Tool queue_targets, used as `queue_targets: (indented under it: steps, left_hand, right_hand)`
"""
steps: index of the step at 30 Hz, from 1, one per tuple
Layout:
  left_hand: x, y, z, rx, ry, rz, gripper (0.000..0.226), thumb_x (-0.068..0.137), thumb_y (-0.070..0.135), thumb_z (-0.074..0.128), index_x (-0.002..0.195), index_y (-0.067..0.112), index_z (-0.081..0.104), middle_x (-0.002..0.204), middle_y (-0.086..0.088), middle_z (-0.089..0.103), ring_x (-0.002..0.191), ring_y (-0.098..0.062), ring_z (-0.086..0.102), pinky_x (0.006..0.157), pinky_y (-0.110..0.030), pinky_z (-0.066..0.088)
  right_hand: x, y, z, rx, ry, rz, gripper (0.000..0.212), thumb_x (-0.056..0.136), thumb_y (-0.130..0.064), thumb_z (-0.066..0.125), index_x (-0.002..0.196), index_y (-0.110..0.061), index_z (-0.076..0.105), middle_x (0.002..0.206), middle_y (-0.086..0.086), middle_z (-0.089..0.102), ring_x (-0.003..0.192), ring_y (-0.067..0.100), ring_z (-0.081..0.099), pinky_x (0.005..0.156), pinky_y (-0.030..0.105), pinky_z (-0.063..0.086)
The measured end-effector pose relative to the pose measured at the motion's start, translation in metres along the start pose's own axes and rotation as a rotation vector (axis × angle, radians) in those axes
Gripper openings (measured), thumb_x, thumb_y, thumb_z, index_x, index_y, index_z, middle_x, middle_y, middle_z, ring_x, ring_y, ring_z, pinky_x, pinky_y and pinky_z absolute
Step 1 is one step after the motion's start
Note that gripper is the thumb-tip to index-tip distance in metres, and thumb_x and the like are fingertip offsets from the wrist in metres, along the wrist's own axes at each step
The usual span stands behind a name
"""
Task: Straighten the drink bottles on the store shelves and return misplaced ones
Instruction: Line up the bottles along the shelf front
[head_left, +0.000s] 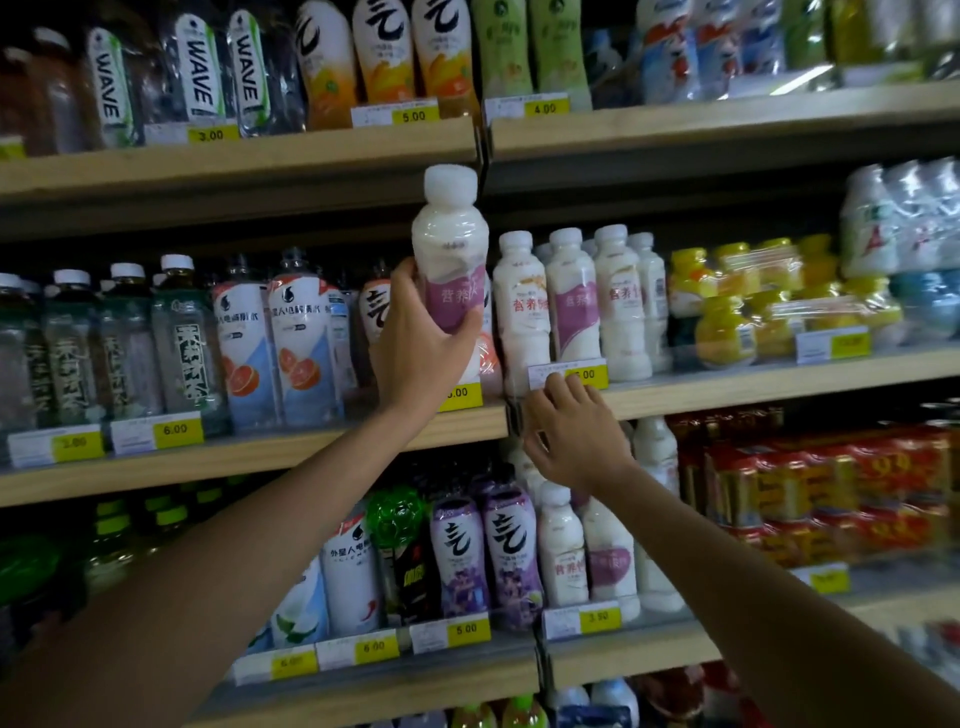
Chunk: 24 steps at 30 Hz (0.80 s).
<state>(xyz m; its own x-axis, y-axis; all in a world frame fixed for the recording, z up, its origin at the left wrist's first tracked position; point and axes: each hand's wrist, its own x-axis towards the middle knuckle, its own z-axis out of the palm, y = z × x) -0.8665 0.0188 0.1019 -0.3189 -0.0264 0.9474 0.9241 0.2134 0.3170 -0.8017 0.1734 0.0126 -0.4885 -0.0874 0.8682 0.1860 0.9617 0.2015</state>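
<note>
Holding a white milk bottle (451, 260) aloft before the middle shelf (779, 382), the left hand (415, 343) is mid-return while the right hand (574, 431), empty and loosely spread, is touching that shelf's front edge, leaving many rows seemingly unsorted.

Three clear bottles (197, 73) on the top shelf read "WAVE". Yellow price tags read 3.00 (210, 135), 5.00 (414, 116) and 4.00 (544, 108) on the top shelf edge, 6.00 (175, 429) on the middle one, 5.00 (466, 629) and 3.50 (598, 618) lower down.
</note>
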Motion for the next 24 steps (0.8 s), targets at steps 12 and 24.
queue_targets:
  steps: [12,24]
  left_hand:
    - [-0.030,0.089,0.097,-0.039,-0.062,-0.134,0.060,0.074,0.049,0.065,0.122,0.028,0.036,0.107,0.010,0.060,0.097,-0.020,0.061,0.074,-0.030,0.043]
    - [-0.050,0.154,0.202,-0.211,-0.074,-0.131,0.066,0.079,0.030,0.070,0.131,0.015,0.032,0.125,-0.001,0.054,0.109,-0.013,0.055,0.085,-0.026,0.046]
  right_hand:
    - [-0.066,0.167,-0.031,-0.086,-0.040,0.189,0.037,0.086,-0.039,0.054,0.099,-0.004,0.058,0.102,0.018,0.057,0.096,0.035,0.055,0.090,0.048,0.045]
    - [-0.079,0.237,-0.020,-0.014,0.071,0.006,0.041,0.080,-0.049,0.058,0.094,-0.010,0.057,0.096,0.012,0.055,0.088,0.030,0.053,0.074,0.038,0.044]
